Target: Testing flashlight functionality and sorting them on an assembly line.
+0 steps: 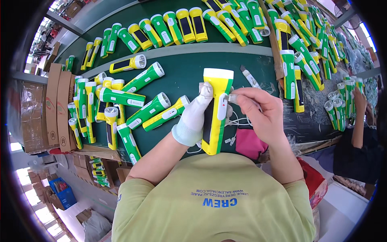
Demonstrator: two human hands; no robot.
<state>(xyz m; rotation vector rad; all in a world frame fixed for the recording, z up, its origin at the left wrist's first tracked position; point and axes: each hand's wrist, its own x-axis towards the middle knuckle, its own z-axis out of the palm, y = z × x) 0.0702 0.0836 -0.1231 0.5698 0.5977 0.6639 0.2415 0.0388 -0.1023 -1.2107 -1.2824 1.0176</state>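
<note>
My left hand, in a white glove, is closed around a yellow and green flashlight with a broad white head. The flashlight stands upright in front of my chest, head away from me, with a dark panel along its left side and a white switch plate facing up. Bare, my right hand pinches a small pale piece against the switch plate's upper end; its kind is too small to tell. Below that hand, a white cable loops over the green table, beside small white bits and a pink cloth.
Loose flashlights lie left on the table; more line a raised shelf behind. A cutter knife lies at the back. Cardboard stands at the left edge. At right are piled flashlights and another person's hand.
</note>
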